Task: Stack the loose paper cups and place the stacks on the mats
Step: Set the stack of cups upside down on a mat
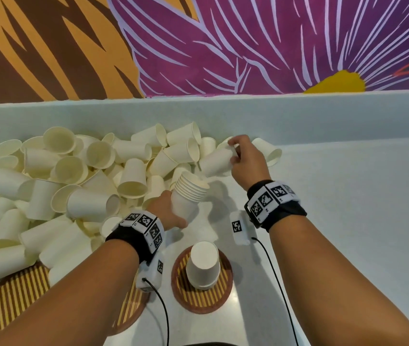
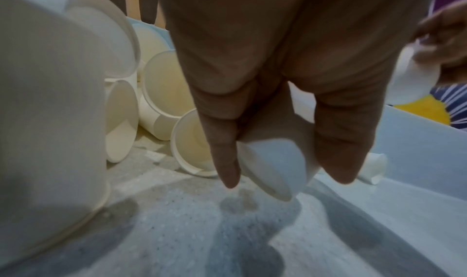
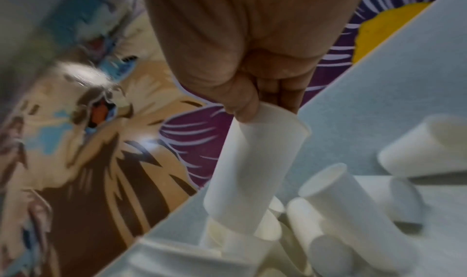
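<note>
A big pile of loose white paper cups [image 1: 56,176] covers the left of the pale counter. My left hand [image 1: 167,212] grips a nested stack of cups [image 1: 189,192], mouths tilted up and right; its base [image 2: 272,167] shows between my fingers in the left wrist view. My right hand [image 1: 244,159] pinches the rim of a single cup [image 1: 217,161] at the pile's right edge; the right wrist view has that cup [image 3: 252,171] hanging from thumb and fingers. An upside-down stack [image 1: 203,264] stands on a round striped mat [image 1: 202,299].
Two more striped mats lie at the lower left [image 1: 11,293] and under my left forearm [image 1: 131,305]. One lone cup [image 1: 268,151] lies right of my right hand. A low wall ledge [image 1: 223,116] backs the counter. Bare counter [image 1: 348,208] spreads to the right.
</note>
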A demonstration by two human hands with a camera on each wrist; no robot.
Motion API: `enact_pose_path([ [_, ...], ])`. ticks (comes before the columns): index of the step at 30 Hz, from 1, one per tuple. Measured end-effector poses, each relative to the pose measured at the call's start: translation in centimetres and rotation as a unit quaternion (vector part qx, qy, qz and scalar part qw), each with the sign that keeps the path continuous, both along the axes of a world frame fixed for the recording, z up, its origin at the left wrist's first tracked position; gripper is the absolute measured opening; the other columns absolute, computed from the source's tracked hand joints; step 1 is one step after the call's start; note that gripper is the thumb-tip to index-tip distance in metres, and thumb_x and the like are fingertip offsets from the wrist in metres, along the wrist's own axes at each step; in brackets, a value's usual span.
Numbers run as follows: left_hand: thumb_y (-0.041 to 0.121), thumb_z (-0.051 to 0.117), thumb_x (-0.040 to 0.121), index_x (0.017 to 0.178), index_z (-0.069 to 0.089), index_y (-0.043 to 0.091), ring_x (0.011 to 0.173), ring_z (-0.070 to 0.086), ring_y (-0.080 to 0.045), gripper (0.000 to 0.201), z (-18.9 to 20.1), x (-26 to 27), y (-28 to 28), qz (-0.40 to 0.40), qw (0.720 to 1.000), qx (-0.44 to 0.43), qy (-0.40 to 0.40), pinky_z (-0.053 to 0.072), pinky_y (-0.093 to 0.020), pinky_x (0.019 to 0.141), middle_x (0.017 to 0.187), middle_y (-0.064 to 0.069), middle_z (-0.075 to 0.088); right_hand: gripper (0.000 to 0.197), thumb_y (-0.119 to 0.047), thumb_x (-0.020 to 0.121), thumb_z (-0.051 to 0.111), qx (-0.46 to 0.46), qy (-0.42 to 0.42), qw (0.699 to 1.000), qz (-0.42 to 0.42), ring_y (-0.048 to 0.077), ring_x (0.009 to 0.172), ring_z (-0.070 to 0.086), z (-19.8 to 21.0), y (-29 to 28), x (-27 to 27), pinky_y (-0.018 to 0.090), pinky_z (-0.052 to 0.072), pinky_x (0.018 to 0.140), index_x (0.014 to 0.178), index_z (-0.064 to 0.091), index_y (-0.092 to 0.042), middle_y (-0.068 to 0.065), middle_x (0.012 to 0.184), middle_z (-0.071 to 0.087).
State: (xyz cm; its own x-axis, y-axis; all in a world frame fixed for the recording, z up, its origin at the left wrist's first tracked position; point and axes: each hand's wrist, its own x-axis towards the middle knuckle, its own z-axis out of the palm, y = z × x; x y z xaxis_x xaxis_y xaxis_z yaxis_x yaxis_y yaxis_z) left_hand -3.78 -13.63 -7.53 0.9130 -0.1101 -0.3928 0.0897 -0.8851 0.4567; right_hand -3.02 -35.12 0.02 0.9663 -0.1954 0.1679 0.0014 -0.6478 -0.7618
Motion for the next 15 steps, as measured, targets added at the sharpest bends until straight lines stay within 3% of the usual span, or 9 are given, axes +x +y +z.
enact_pose_path([
  [4, 0.036, 0.084, 0.062, 0.124, 0.037, 0.015, 0.102, 0.053, -0.024, 0.080, 0.7, -0.7, -0.4, -0.001, 1.000, -0.021, -0.014, 0.044, -0.033, 0.080, 0.104, -0.001, 0.051, 0.035, 0.002, 0.091, 0.049, -0.009, -0.030, 0.998, 0.061, 0.014, 0.089, 0.053, 2.7, 1.7, -1.2, 0.026, 0.044, 0.078, 0.119, 0.053, -0.018, -0.002, 0.101, 0.057],
  [6, 0.037, 0.083, 0.060, 0.124, 0.037, 0.015, 0.102, 0.055, -0.025, 0.083, 1.2, -0.9, -0.4, 0.009, 0.998, -0.047, -0.030, 0.047, -0.035, 0.081, 0.105, -0.001, 0.053, 0.032, 0.000, 0.092, 0.048, -0.026, -0.027, 0.995, 0.092, 0.014, 0.090, 0.054, 2.7, 2.6, -1.9, 0.024, 0.043, 0.079, 0.119, 0.054, -0.017, 0.001, 0.104, 0.061],
  [10, 0.030, 0.081, 0.069, 0.129, 0.037, 0.013, 0.094, 0.049, -0.020, 0.077, 2.4, -1.8, -0.1, 0.012, 0.994, -0.088, -0.067, 0.039, -0.030, 0.076, 0.108, -0.002, 0.052, 0.038, 0.002, 0.092, 0.044, -0.039, 0.021, 0.987, 0.156, 0.018, 0.100, 0.057, 1.8, 4.1, -3.2, 0.025, 0.044, 0.084, 0.122, 0.056, -0.017, 0.007, 0.112, 0.062],
  [12, 0.031, 0.081, 0.070, 0.130, 0.040, 0.014, 0.093, 0.050, -0.019, 0.075, 2.7, -2.4, 0.2, 0.020, 0.990, -0.110, -0.090, 0.039, -0.030, 0.076, 0.107, 0.001, 0.051, 0.042, 0.001, 0.092, 0.043, -0.034, 0.062, 0.980, 0.189, 0.020, 0.106, 0.056, 1.6, 4.7, -3.8, 0.025, 0.043, 0.087, 0.127, 0.054, -0.018, 0.008, 0.117, 0.060],
  [15, 0.028, 0.082, 0.069, 0.131, 0.043, 0.021, 0.093, 0.055, -0.021, 0.073, 3.3, -2.9, 0.8, 0.047, 0.979, -0.161, -0.113, 0.049, -0.035, 0.075, 0.106, 0.003, 0.053, 0.042, -0.018, 0.096, 0.051, -0.097, 0.055, 0.977, 0.184, 0.024, 0.118, 0.047, 1.8, 4.9, -3.8, 0.026, 0.036, 0.100, 0.138, 0.046, -0.021, 0.008, 0.131, 0.043],
])
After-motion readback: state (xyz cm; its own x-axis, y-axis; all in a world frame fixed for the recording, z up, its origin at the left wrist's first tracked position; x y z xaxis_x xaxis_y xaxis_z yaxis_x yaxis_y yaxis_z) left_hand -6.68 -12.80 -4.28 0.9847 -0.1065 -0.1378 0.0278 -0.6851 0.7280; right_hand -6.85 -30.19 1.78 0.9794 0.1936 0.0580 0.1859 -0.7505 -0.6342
